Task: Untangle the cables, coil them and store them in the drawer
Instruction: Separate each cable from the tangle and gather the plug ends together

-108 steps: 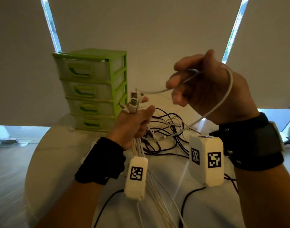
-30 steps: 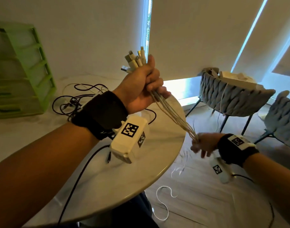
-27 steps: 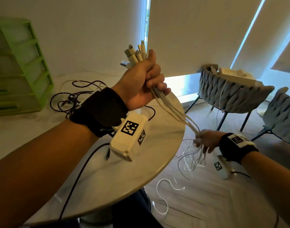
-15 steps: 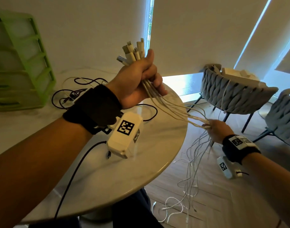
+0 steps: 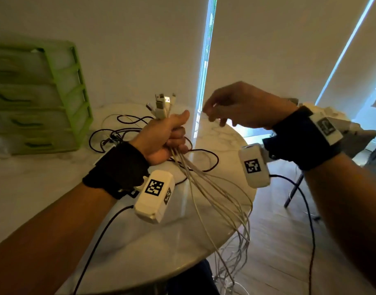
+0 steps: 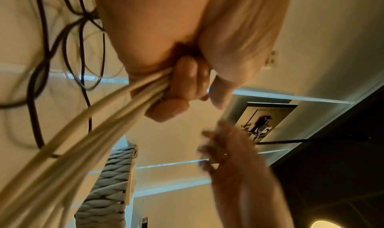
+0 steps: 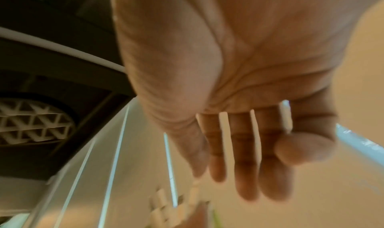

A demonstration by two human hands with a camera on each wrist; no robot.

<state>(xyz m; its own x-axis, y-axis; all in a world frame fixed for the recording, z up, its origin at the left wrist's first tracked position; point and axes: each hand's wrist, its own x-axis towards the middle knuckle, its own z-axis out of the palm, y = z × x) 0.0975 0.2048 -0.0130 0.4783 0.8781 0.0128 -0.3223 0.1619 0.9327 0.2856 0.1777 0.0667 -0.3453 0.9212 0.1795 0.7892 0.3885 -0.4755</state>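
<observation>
My left grip (image 5: pixel 165 138) is clamping the white cables (image 5: pixel 214 196) in a fist, plugs (image 5: pixel 161 104) pointing up, their ends hanging past the tabletop (image 5: pixel 140 241) edge. My right grip (image 5: pixel 236 105) is hovering beside it, fingers relaxed, empty. Black cables (image 5: pixel 119 133) are lying near the green drawers (image 5: pixel 33 96).

Left hand (image 5: pixel 165 139) raised in a fist; right hand (image 5: pixel 240 105) raised beside it, fingers loose.
</observation>
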